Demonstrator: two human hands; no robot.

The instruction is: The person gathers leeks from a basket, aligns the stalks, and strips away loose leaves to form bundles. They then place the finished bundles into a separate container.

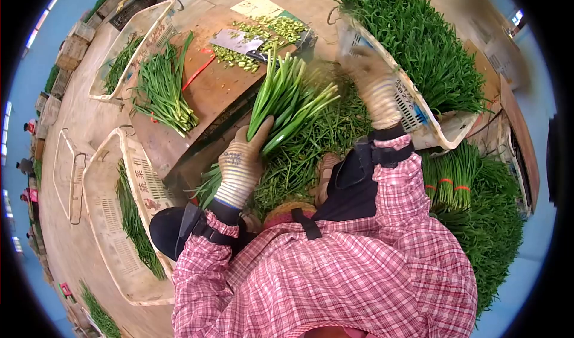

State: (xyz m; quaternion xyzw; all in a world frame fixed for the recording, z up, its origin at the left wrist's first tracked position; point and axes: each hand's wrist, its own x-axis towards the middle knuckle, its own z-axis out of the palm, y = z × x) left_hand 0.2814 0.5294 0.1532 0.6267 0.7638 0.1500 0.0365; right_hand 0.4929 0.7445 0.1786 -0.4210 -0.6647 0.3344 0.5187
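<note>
Green chives [290,96], pink-and-white plaid sleeves [371,266], cream striped gloves [239,167] (red bands [461,188] on bundles [454,164])

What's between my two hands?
Head view: the chive bunch gripped by your left hand fans out toward your right hand, over a loose chive heap.

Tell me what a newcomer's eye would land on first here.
The gloved left hand, mid-frame, is closed around a fanned bunch of green stalks above a heap of the same greens. To its right, the gloved right hand, blurred, is at the rim of a white crate piled with more greens. Behind them, a cleaver lies on a wooden board among chopped green bits.
</note>
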